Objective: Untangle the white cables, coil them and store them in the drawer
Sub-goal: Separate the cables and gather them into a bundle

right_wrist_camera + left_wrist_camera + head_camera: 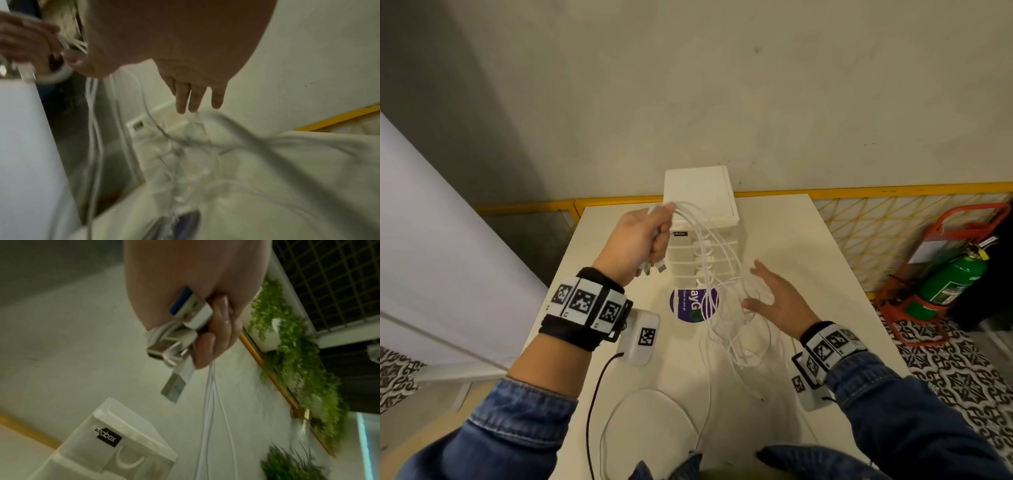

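Observation:
My left hand is raised above the table and grips a bunch of white cables near their ends. Several USB plugs stick out below the fist. The cables arch over and hang in tangled loops down to the white table. My right hand is open, fingers spread, beside the hanging loops, and holds nothing; its fingers point down toward the blurred strands. A white drawer tower stands behind the cables, its drawers closed.
A purple round sticker lies on the table under the loops. One white cable loops near the table's front edge beside a black cord. A green fire extinguisher stands on the floor at right. A yellow mesh fence runs behind the table.

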A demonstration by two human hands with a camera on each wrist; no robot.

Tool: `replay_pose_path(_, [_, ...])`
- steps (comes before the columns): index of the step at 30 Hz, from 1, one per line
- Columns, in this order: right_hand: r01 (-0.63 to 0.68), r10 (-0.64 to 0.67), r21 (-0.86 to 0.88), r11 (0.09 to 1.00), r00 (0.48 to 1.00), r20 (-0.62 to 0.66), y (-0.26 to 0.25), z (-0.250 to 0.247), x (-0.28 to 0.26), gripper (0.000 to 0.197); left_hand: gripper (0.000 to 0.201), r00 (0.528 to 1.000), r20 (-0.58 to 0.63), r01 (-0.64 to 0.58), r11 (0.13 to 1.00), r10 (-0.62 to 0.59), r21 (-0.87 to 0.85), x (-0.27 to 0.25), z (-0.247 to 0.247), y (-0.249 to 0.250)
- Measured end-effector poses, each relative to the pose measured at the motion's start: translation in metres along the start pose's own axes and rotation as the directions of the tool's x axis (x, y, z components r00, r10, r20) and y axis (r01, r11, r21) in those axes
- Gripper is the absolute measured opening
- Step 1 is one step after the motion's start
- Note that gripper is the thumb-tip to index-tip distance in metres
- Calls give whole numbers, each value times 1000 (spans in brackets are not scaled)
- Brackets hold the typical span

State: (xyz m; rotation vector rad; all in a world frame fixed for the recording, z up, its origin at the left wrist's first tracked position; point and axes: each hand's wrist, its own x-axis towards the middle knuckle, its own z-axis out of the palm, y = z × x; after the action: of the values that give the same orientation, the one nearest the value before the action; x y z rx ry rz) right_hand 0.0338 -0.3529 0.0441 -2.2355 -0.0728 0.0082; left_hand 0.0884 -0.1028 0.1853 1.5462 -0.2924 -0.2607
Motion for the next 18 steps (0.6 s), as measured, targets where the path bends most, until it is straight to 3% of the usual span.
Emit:
replay_pose_path(2, [115, -108, 133, 984, 993, -57, -33, -3, 4, 97, 39, 996, 91, 12, 996, -20, 91, -4, 12, -1])
replay_pose_path(4, [226, -210, 240, 944, 974, -90, -63, -1, 12, 87, 39, 981, 193, 10, 996, -27, 88, -6, 24, 0])
replay_pose_path(8, [191, -183, 338, 922, 982, -57, -85, 15, 19, 17, 43, 945, 325, 20, 980, 46, -197, -4, 30, 8])
replay_pose_path(10, [190, -175, 215, 958, 981, -85, -70, 27, 16, 11, 45, 947, 285, 7, 882, 145, -471, -1, 20, 14])
replay_pose_path(13, [234, -228, 46, 971, 967, -118, -45, 40, 8, 7, 54, 958, 167, -16, 627, 233, -779, 6, 6, 19])
replay_pose_path(15, [251, -244, 41, 967, 961, -129, -39, 43, 5, 9, 55, 963, 76, -74, 524, 259, -848, 9, 4, 17])
replay_pose_path(18, [233, -229, 23, 972, 968, -105, -38, 48, 1, 30, 49, 966, -52, -177, 497, 254, -850, 10, 9, 16])
